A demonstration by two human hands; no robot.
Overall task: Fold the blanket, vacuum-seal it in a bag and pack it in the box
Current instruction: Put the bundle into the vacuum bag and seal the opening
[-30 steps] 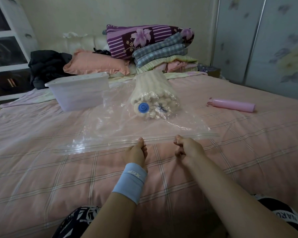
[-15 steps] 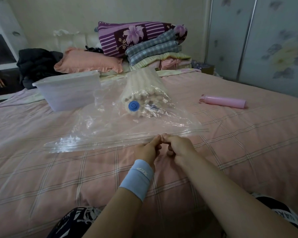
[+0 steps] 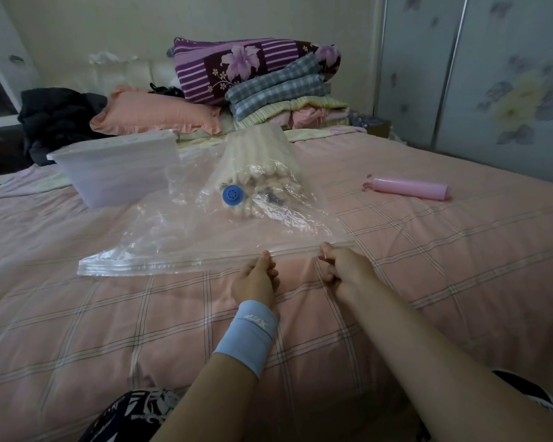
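Nearest the camera, two bare forearms are stretched forward over a bed [image 3: 77,330] covered in a pink checked sheet; a pale blue wristband [image 3: 248,334] is worn on the left wrist. The left hand [image 3: 256,280] is closed, its thumb and fingers pinched on the near sealing edge of a clear vacuum bag [image 3: 160,247]. The right hand [image 3: 344,269] is likewise closed in a pinch on the same edge, a little apart from the left. The bag is spread flat on the bed, its zip strip running from far left to just past the right hand. Deeper inside the bag, the rolled cream blanket [image 3: 256,167] is seen, with a round blue valve [image 3: 233,194] set on the plastic in front of it. Just left of the blanket, a translucent plastic box [image 3: 115,170] is stood on the bed with its lid on. Well to the right, a pink cylindrical pump [image 3: 409,188] is laid on its side. Farther back, a peach pillow [image 3: 154,113], a stack of folded bedding [image 3: 278,87] and dark clothing [image 3: 58,113] are piled against the wall
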